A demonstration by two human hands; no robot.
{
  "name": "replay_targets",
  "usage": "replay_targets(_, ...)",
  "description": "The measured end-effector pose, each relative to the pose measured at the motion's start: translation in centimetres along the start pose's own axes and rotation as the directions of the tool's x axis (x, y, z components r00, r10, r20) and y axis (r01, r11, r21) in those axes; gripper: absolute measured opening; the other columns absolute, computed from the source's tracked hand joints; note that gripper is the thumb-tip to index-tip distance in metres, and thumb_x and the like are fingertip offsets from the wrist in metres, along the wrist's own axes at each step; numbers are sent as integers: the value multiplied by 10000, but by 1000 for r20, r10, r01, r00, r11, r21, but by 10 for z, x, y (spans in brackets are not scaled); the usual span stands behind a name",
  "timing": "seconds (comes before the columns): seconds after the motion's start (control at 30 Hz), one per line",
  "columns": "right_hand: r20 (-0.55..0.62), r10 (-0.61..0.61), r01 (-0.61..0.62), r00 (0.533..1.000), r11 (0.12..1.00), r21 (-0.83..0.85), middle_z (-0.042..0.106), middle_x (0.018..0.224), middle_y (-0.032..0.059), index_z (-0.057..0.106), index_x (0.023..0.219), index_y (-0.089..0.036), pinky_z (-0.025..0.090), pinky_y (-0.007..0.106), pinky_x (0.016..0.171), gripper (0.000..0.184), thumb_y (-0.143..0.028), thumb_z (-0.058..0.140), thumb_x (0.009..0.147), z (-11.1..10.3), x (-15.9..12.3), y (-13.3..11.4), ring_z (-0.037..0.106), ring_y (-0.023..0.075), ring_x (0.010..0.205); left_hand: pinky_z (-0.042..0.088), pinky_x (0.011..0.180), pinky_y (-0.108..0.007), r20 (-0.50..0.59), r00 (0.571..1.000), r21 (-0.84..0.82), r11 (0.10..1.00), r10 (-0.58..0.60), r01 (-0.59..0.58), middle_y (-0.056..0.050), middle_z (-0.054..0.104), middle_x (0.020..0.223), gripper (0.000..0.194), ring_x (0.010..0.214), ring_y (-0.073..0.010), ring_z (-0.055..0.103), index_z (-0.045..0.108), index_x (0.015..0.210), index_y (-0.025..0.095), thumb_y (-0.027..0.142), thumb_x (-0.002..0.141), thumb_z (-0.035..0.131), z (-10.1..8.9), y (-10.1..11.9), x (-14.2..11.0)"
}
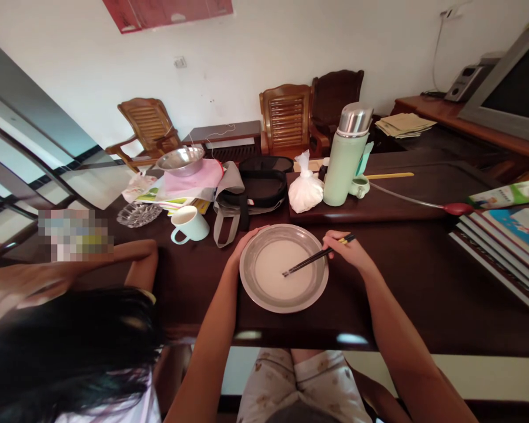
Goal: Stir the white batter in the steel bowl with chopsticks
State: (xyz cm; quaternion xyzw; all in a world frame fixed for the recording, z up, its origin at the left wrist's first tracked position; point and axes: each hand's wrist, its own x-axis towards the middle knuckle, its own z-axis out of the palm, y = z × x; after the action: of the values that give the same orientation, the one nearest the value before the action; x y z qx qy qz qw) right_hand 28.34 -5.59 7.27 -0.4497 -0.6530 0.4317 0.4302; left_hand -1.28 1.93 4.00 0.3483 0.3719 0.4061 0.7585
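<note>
A steel bowl (251, 288) of white liquid sits on the dark wooden table (423, 282) right in front of me. My left hand (243, 244) curls round the bowl's far left rim, fingers closed on it. My right hand (350, 249) pinches a pair of black chopsticks (311, 262) whose tips dip into the white liquid near the bowl's middle.
Behind the bowl stand a green mug (189, 225), a grey and black bag (251, 191), a tied white plastic bag (305, 189) and a tall green flask (346, 158). Books (506, 241) are stacked at right. Another person (70, 346) with dark hair sits at my left.
</note>
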Motion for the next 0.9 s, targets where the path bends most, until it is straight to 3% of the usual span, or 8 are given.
replay_targets(0.1,42,-28,31,999,997,-64,575,581,-6,629,728,-188,410,265,573,284,-417,544,873,2,1,1,539,141,557,347,1067,-376,13,1000,-13,1000,3,-3,-64,691,1082,328,1167,-287,543,705,1058,153,312,805,568,-1,-1,1)
replay_targets(0.2,-103,-49,41,994,997,-71,554,542,-11,604,683,-190,408,270,591,305,-415,540,878,-3,1,2,528,138,545,342,1069,-371,23,1000,-23,1000,6,-5,-66,685,1096,313,1163,-286,546,709,1038,150,315,804,583,-3,-2,1)
replay_targets(0.27,-137,-27,24,990,999,-25,532,526,-12,590,643,-189,395,270,561,348,-427,519,886,-4,0,2,502,128,500,343,1068,-372,18,1000,-16,1000,6,-6,-65,686,1094,303,1166,-288,544,714,1023,153,312,796,591,-3,-1,1)
replay_targets(0.43,50,-19,21,999,999,-39,565,587,-4,625,704,-188,405,269,569,304,-420,532,876,2,1,-1,532,140,553,346,1066,-366,7,1000,-20,1000,-6,6,-65,687,1092,310,1178,-287,535,716,1015,156,319,774,608,1,1,-1)
replay_targets(0.6,-115,-29,24,993,999,-43,545,520,-9,598,664,-185,403,275,586,332,-424,524,882,-3,0,2,516,137,529,346,1063,-363,9,1000,-19,1000,-6,6,-69,684,1100,310,1162,-287,547,713,1021,150,315,779,610,0,0,0)
replay_targets(0.8,59,-21,25,998,998,-58,574,583,-7,630,733,-181,405,262,581,269,-394,544,874,2,1,3,533,137,566,342,1065,-350,19,1000,-31,1000,-1,1,-63,688,1091,324,1150,-276,556,712,1028,150,318,763,629,0,-1,0)
replay_targets(0.9,-38,-49,47,998,997,-66,567,567,-12,607,706,-183,402,262,598,273,-383,545,880,-1,1,4,531,133,566,346,1061,-364,5,1000,-21,1000,3,-3,-65,697,1065,325,1138,-282,563,714,1011,141,323,755,631,1,-1,0)
